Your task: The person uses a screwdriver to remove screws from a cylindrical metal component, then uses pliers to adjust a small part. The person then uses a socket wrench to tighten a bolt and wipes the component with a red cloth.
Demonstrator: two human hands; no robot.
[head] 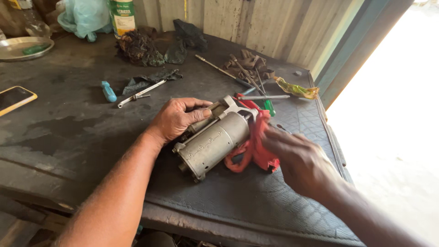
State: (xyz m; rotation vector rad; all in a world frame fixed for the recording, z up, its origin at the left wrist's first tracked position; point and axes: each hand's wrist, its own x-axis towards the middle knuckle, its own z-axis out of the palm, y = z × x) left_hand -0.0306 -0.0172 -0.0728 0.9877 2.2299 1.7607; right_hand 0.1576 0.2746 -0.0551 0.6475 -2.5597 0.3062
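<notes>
1. Dark, greasy counter (68, 132) against a corrugated wall, with a black mat over its right end.
2. Grey starter motor (215, 142) lies on the mat near the front edge.
3. Left hand (176, 119) curls over the motor's top, gripping it.
4. Right hand (299, 160), fingers spread flat, touches the red rag (258, 146) beside the motor.
5. Screwdrivers (256, 89) lie toward the back right corner.

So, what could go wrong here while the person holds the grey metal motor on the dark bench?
1. The grey cylindrical metal motor lies on its round side, steadied by the left hand; it might roll.
2. The red cloth under the right hand may catch on the motor.
3. The screwdrivers close behind could be knocked.
</notes>
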